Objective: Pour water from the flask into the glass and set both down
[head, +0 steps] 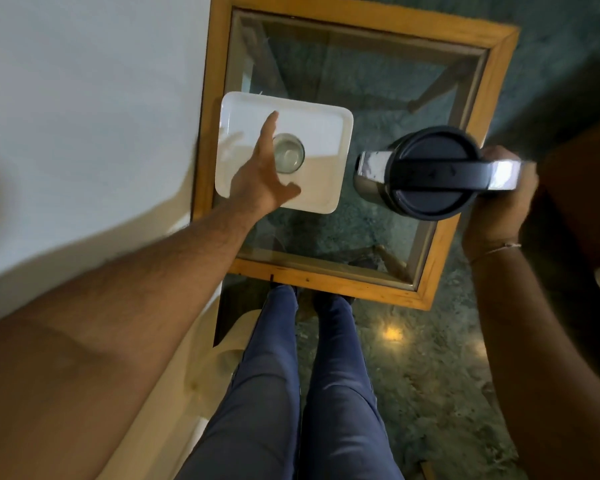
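Right hand (499,202) grips steel flask (420,173) handle; left hand (260,174) spread open beside round glass (289,153) on white tray (326,133)

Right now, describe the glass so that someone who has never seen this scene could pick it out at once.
Start at the wooden-framed glass table and find the white square tray on its left part. The glass stands on that tray, seen from above as a small clear circle beside the open left hand. It is transparent and alone on the tray, unlike the bulky black-lidded steel flask held by the right hand.
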`<state>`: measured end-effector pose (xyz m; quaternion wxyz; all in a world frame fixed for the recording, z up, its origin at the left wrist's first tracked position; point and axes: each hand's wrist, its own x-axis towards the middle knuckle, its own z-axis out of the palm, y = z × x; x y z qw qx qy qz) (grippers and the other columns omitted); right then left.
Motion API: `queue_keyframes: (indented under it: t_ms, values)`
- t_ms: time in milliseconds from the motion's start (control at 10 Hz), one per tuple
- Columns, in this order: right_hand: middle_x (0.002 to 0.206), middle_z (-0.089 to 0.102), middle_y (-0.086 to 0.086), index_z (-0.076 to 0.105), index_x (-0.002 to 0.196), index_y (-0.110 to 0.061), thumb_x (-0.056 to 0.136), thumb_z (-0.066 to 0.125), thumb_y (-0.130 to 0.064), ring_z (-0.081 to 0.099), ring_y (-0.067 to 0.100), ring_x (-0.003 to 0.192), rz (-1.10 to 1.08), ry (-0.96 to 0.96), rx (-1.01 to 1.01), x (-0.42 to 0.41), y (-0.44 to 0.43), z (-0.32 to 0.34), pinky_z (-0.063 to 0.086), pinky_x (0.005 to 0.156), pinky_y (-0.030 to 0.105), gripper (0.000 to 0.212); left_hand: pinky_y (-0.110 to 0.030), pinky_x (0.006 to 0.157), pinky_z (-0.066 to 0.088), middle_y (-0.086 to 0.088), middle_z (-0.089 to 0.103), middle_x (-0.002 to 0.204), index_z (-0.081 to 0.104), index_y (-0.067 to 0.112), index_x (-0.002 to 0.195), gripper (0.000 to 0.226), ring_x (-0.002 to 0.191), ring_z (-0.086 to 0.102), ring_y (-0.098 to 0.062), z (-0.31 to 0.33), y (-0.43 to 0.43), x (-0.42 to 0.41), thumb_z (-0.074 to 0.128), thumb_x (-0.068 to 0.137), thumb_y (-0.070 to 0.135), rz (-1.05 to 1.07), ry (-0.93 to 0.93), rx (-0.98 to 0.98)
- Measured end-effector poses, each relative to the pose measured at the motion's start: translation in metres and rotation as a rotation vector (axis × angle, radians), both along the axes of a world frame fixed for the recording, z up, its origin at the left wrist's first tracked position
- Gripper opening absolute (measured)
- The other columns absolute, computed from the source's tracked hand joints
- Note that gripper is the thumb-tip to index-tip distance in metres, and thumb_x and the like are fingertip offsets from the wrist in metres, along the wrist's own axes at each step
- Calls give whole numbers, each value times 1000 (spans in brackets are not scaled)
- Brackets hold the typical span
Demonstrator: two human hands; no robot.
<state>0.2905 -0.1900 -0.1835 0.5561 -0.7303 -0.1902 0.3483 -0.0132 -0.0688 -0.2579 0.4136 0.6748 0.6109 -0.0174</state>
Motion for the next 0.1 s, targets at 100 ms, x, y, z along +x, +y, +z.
queue_keyframes:
  t_ms: [100]
  values:
    - [103, 67, 4, 69, 94, -26, 102, 40, -17, 64, 14, 96, 27, -46, -48, -17, -2, 44, 52, 91, 54, 31, -58, 105, 65, -12, 46, 170, 5, 35, 174, 129, 144, 61, -35, 43, -14, -11, 96, 83, 27, 59, 1, 145]
